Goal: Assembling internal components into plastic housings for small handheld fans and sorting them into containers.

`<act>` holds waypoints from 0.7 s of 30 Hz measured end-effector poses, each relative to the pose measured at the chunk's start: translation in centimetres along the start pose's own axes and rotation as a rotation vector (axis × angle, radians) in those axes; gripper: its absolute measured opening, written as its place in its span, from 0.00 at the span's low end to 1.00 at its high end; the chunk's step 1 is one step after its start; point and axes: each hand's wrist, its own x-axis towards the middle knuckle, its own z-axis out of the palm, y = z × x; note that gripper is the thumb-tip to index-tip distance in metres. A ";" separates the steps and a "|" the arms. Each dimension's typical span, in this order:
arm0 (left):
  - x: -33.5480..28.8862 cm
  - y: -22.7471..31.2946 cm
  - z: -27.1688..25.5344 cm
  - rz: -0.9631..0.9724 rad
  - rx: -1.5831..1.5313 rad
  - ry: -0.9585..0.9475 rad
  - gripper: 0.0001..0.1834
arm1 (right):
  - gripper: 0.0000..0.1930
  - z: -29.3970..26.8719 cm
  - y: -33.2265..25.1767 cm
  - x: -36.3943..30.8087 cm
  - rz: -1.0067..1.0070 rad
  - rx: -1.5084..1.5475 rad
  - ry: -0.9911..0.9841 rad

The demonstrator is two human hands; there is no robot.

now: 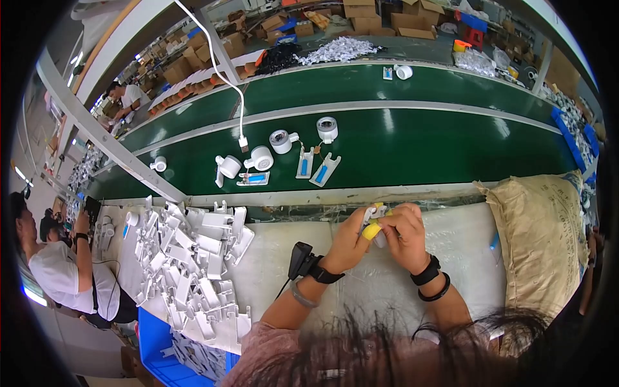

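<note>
Left of the pile of white plastic parts (206, 242), a co-worker in a white shirt (64, 274) sits with one arm raised. A blue bin (152, 351) holding more pieces stands on the pile's near side. Beyond the pile, to its right, round white lamps (281, 141) lie on the green belt (412, 148), some beside open cases with blue cylinders. Right of the pile comes a black box (299, 259), then the left hand (349, 242), fingers closed around a small yellow-and-white piece (371, 231). The right hand (407, 236) pinches that piece between thumb and fingers. Farthest right of the pile stands a tan sack (541, 238).
</note>
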 end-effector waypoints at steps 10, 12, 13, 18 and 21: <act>0.6 -0.5 -0.1 0.028 0.084 -0.007 0.15 | 0.10 0.2 0.5 -0.4 -0.037 -0.063 -0.026; 1.4 -1.4 0.1 -0.072 -0.073 0.036 0.15 | 0.13 0.5 0.2 -0.4 -0.002 -0.112 0.007; 2.0 -2.1 0.2 -0.177 -0.248 0.088 0.15 | 0.15 0.7 0.5 -0.3 0.033 -0.165 0.020; 9.1 -3.5 -1.7 -0.208 -0.430 0.087 0.23 | 0.21 0.0 -0.6 0.1 0.081 -0.186 0.047; 12.5 -8.5 -4.7 0.094 0.153 0.398 0.21 | 0.21 0.3 -0.4 0.2 0.090 -0.160 0.014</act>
